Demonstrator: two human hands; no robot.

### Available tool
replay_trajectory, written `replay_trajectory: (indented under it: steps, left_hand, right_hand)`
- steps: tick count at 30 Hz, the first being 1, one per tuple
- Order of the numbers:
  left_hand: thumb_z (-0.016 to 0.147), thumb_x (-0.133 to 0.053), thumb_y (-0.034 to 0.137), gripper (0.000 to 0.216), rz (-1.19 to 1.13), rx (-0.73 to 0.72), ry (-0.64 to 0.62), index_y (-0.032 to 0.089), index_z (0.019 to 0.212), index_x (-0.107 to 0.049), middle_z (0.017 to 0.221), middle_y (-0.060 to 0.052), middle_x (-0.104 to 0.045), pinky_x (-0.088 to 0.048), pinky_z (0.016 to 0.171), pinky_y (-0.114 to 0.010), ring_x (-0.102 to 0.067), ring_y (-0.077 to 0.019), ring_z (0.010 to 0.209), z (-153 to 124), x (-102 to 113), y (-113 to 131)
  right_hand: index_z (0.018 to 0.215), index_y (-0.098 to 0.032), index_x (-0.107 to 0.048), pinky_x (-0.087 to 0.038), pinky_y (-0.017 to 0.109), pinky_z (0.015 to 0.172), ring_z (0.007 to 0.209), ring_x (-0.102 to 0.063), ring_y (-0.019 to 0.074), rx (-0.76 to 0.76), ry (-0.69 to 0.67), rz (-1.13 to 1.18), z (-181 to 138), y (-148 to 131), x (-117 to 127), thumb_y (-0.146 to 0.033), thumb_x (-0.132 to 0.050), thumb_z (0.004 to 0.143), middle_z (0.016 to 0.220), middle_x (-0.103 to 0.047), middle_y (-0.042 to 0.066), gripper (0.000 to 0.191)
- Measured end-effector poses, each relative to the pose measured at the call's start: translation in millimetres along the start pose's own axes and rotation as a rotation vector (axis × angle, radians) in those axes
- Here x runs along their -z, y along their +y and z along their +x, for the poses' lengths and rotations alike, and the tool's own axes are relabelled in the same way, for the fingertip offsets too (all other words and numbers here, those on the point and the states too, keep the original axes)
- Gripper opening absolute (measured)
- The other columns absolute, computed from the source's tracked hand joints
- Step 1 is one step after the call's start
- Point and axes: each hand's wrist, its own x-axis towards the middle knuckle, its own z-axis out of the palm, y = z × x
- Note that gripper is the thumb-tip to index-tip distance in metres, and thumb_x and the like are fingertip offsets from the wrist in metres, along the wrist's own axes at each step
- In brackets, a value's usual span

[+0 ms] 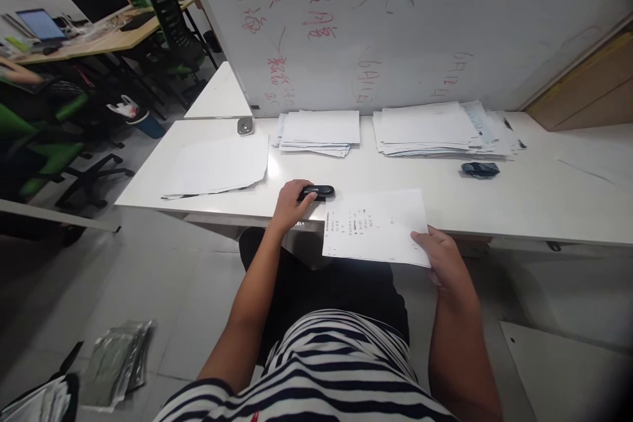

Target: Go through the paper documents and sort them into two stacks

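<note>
Near the desk's front edge, my left hand (295, 203) is closed around the rear of a black stapler (324, 191), whose nose points right. In my right hand (438, 247) are printed paper sheets (376, 227), pinched at their right edge, thumb on top. These sheets lie partly over the desk edge, tilted toward me. Their upper left corner meets the stapler's nose; whether it sits inside the jaws I cannot tell. Behind the hands are a paper stack (321, 128) in the middle and a wider stack (425, 125) to its right.
More paper (217, 165) lies on the left of the white desk (544, 204). A small grey device (245, 126) and a dark blue packet (479, 170) rest there too. A whiteboard (395, 26) stands behind, a cardboard box (588, 79) at right. Another person's arm (20, 71) shows far left.
</note>
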Motion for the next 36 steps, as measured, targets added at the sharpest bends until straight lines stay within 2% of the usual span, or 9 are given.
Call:
replay_trajectory:
  steps: [10,18,26,29,31,34,36]
  left_hand:
    - [0.090,-0.049,0.041,0.022,-0.011,0.035,0.037,0.023,0.099,-0.058,0.098,-0.003,-0.064,-0.045,0.087,-0.036,-0.057,-0.0189,0.096,2,-4,-1]
    - [0.091,-0.047,0.038,0.021,-0.032,0.069,0.029,0.023,0.102,-0.057,0.104,-0.004,-0.062,-0.044,0.090,-0.036,-0.055,-0.0191,0.100,1,-4,-6]
    - [0.089,-0.050,0.042,0.022,0.002,0.086,0.035,0.024,0.098,-0.059,0.099,-0.003,-0.065,-0.043,0.089,-0.037,-0.057,-0.0195,0.097,1,-4,2]
    - [0.087,-0.053,0.040,0.018,0.042,0.113,0.082,0.025,0.094,-0.060,0.097,-0.001,-0.066,-0.038,0.099,-0.041,-0.058,-0.0193,0.096,0,-6,3]
    - [0.088,-0.052,0.040,0.017,0.084,0.139,0.085,0.026,0.091,-0.060,0.096,0.000,-0.066,-0.028,0.108,-0.048,-0.058,-0.0199,0.097,1,-7,5]
    - [0.092,-0.044,0.043,0.026,0.146,0.166,0.073,0.025,0.082,-0.060,0.093,0.000,-0.067,-0.011,0.112,-0.057,-0.058,-0.0212,0.097,12,-4,11]
    - [0.094,-0.038,0.045,0.033,0.164,0.159,0.109,0.024,0.082,-0.060,0.094,-0.002,-0.067,-0.009,0.112,-0.059,-0.058,-0.0224,0.099,27,-1,19]
  right_hand:
    - [0.093,-0.017,-0.071,-0.051,0.026,0.051,0.063,-0.068,0.0203,0.034,-0.045,-0.043,-1,3,3,-0.032,-0.072,0.063,0.076,-0.074,0.003,0.033]
    - [0.084,-0.017,-0.071,-0.050,0.027,0.050,0.056,-0.065,0.0197,0.013,0.002,0.005,-2,5,3,-0.031,-0.076,0.057,0.068,-0.072,0.003,0.030]
    - [0.088,-0.017,-0.071,-0.048,0.026,0.050,0.056,-0.064,0.0181,-0.005,-0.013,0.008,0,10,3,-0.032,-0.076,0.059,0.070,-0.073,0.002,0.033]
    - [0.088,-0.017,-0.071,-0.047,0.026,0.050,0.056,-0.064,0.0180,-0.005,-0.018,0.013,0,10,2,-0.033,-0.077,0.058,0.071,-0.073,0.002,0.034]
    - [0.086,-0.017,-0.071,-0.047,0.026,0.050,0.055,-0.064,0.0183,-0.009,-0.018,0.007,-1,10,2,-0.033,-0.077,0.058,0.069,-0.073,0.002,0.033]
    - [0.086,-0.016,-0.071,-0.047,0.026,0.050,0.054,-0.064,0.0184,-0.008,-0.027,-0.004,-1,10,1,-0.033,-0.077,0.057,0.068,-0.072,0.002,0.034]
    - [0.086,-0.016,-0.071,-0.047,0.026,0.049,0.054,-0.063,0.0185,0.000,-0.038,-0.016,-1,11,1,-0.034,-0.077,0.058,0.068,-0.072,0.003,0.034]
